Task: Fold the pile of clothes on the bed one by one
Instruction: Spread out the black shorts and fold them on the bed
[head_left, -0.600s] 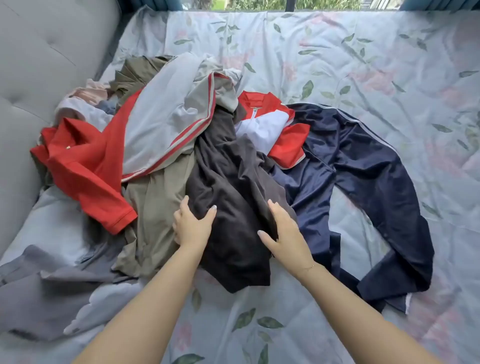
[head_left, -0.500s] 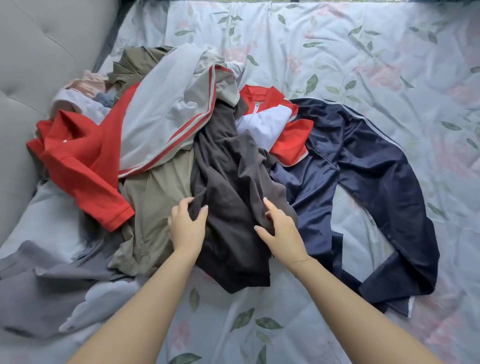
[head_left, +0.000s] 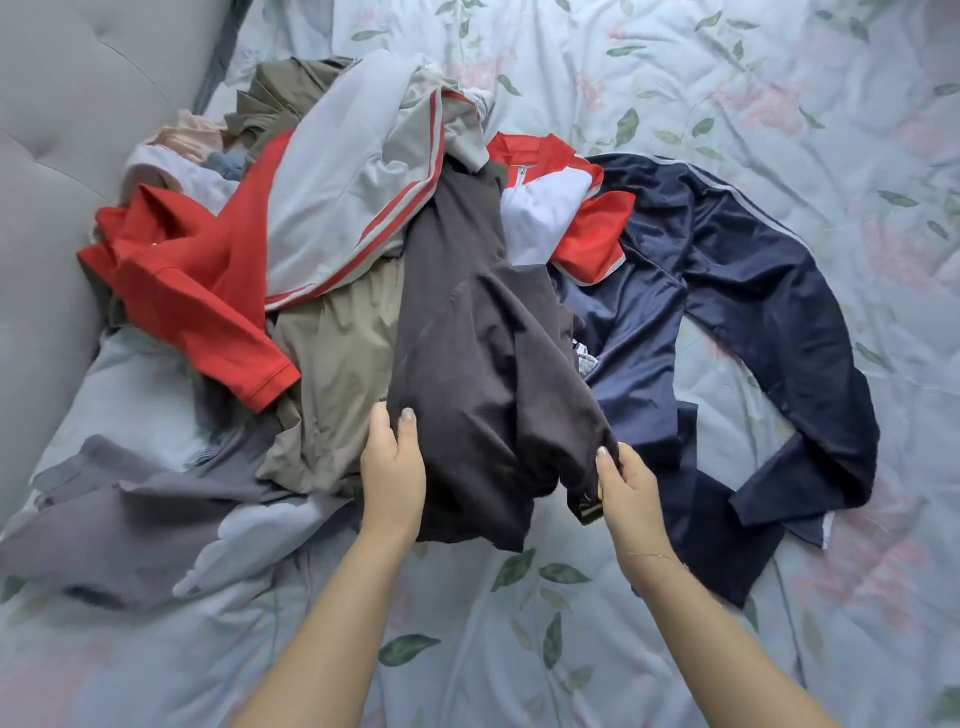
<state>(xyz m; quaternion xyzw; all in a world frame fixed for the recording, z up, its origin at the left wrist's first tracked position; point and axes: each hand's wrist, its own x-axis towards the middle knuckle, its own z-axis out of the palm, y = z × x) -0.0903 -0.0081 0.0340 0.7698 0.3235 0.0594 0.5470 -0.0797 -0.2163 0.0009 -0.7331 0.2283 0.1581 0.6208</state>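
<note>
Bed (head_left: 675, 597): one dark garment (head_left: 467, 364), two hands gripping.

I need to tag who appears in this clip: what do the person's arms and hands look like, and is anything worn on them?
Both forearms are bare, no sleeves in view. The right wrist wears a thin gold chain bracelet. The left hand and right hand have short, pale nails; no rings or gloves visible.
</note>
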